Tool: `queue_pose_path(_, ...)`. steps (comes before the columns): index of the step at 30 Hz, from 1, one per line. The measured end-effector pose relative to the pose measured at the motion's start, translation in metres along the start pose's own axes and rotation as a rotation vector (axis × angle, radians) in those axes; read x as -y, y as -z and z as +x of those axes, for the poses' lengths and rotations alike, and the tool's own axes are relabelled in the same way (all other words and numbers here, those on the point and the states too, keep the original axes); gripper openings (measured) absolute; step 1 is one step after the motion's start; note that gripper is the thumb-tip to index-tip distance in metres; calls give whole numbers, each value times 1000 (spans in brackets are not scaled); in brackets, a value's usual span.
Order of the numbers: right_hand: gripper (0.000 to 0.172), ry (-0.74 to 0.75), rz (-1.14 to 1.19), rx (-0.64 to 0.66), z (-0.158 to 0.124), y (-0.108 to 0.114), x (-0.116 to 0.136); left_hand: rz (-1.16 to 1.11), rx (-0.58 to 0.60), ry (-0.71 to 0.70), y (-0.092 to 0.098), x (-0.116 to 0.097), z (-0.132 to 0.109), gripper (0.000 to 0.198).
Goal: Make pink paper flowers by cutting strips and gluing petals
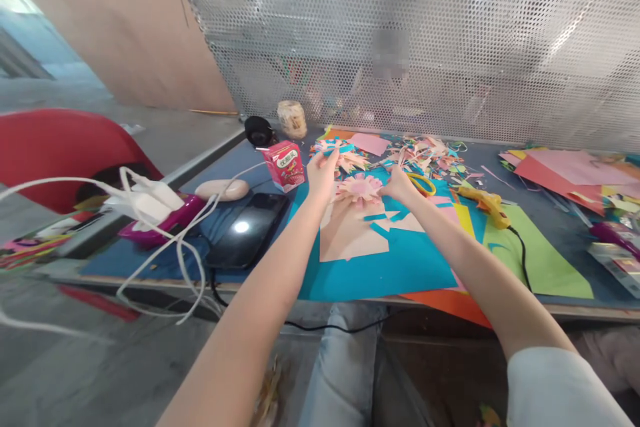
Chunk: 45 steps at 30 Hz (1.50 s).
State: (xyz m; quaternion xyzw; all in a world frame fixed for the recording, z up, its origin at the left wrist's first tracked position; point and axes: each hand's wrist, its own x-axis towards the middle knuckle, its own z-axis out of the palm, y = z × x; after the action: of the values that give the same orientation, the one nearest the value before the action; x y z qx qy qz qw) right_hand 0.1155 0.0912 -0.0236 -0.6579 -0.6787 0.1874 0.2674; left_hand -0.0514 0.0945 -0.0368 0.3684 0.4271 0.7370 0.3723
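Note:
My left hand [323,172] is closed in a pinch at a blue paper strip [344,149], beside a pile of fringed paper pieces. My right hand [397,183] is also closed, its fingertips by pale paper scraps; what they hold, if anything, is too small to make out. Between the hands lies a pink layered paper flower [360,188] above a pale pink paper sheet [350,237]. Short blue strips [380,229] rest on and beside that sheet. Yellow-handled scissors [423,185] lie just right of my right hand. Beneath everything spreads a large blue sheet [345,280].
Left of the sheets are a pink drink carton [285,167], a black phone [249,230] and a purple power strip [163,220] with white cables. To the right are a yellow glue gun [485,205], a green sheet [540,253] and stacked coloured paper [565,173]. A perforated metal panel [425,33] stands behind.

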Motion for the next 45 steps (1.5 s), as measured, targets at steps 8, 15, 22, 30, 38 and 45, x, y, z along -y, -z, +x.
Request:
queue_pose_path(8, 20, -204, 596, 208, -4, 26, -2, -286, -59, 172, -1, -10, 1, 27)
queue_pose_path(15, 27, -232, 922, 150, -22, 33, -17, -306, 40, 162, -1, -5, 0, 34)
queue_pose_path(22, 28, -250, 1142, 100, -17, 26, -30, -214, 56, 157, 0, 3, 1, 32)
queue_pose_path(30, 31, -229, 1255, 219, -15, 28, -34, -159, 37, 162, 0, 2, -2, 32)
queue_pose_path(38, 40, -38, 1269, 355, -42, 55, -13, -191, 181, 51, -6, -14, -14, 30)
queue_pose_path(45, 45, 101, 1191, 445, -58, 72, -5, -41, 225, -94, -13, -24, -28, 19)
